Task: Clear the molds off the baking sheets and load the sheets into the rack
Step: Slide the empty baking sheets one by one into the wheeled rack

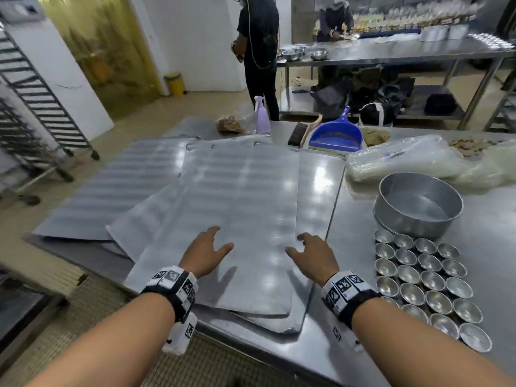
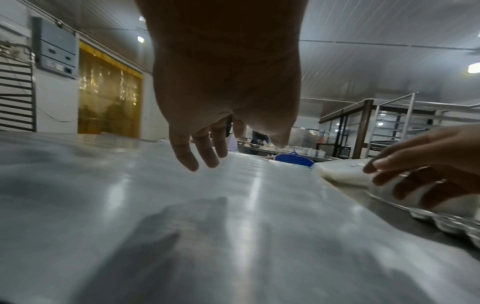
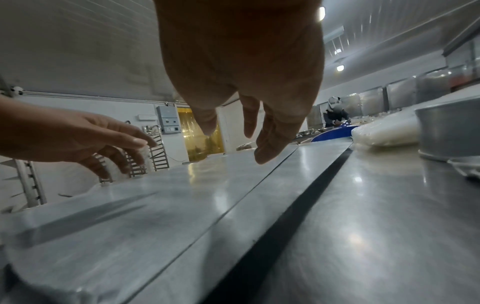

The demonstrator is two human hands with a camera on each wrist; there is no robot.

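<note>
Top baking sheet [image 1: 237, 219]: flat dull-grey alu, faint crosswise banding w/ glare streaks, rounded corners, no molds on it. Lies skewed on a loose stack of more sheets [image 1: 111, 191] fanned out to the left; stack sits on the steel desk [image 1: 321, 174], near corners overhanging the desk's front edge.

Left hand [image 1: 205, 254] hovers over the top sheet's near end, fingers spread & relaxed, grip apart, holding nothing. Left wrist view shows a gap btw fingertips [image 2: 187, 160] and sheet, shadow underneath. Right hand [image 1: 314, 255] same: over the sheet's right edge, fingers loose, apart, nothing held; right wrist view shows fingers [image 3: 270, 142] clear of the metal.

Molds [image 1: 421, 280]: small shiny round metal cups, packed in rows on the desk right of the sheets, touching each other. Just behind them a round grey cake pan [image 1: 417, 206], upright. Behind that, clear plastic bags [image 1: 405, 160].

Far end of desk: blue dustpan [image 1: 336, 134], brush beside it, lilac bottle [image 1: 262, 115].

Rack [image 1: 36, 88]: metal tray trolley w/ slide rails, on the floor left, well apart from the desk.

Bkgd: two people at another steel desk w/ bowls, yellow bin by the wall.
</note>
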